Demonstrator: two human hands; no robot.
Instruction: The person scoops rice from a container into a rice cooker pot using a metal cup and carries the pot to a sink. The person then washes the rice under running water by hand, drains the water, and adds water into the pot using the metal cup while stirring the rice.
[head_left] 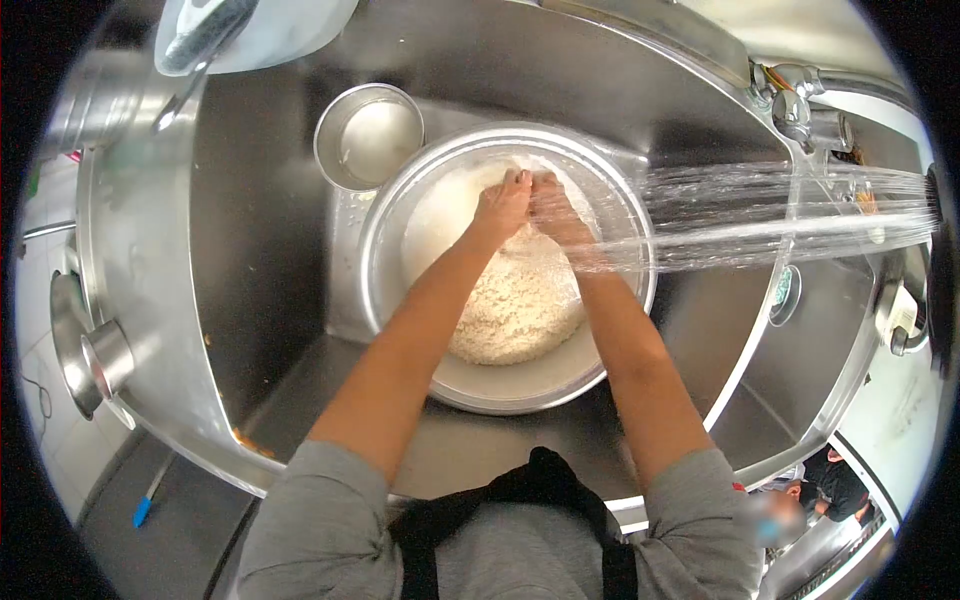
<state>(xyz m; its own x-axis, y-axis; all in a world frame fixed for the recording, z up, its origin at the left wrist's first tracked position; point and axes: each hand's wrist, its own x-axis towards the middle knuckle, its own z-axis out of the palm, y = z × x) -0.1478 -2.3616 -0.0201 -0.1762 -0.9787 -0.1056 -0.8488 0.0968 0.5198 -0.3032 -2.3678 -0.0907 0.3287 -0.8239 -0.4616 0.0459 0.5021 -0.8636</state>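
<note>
A large round metal bowl [640, 290] sits in the steel sink, holding a heap of pale rice [510, 310] and cloudy whitish water. My left hand [503, 205] and my right hand [558, 212] meet over the far part of the rice, inside the bowl. Their fingers are closed and pressed together; what lies between them is hidden. A fan of water [760, 220] sprays in from the right, across my right hand and the bowl, and blurs that hand.
A small metal pot [370, 137] with whitish liquid stands behind the bowl on the left. Steel sink walls [265, 220] surround both. A faucet [795, 110] is at the upper right, a translucent container [290, 30] at the upper left. Another person [790, 510] is at the lower right.
</note>
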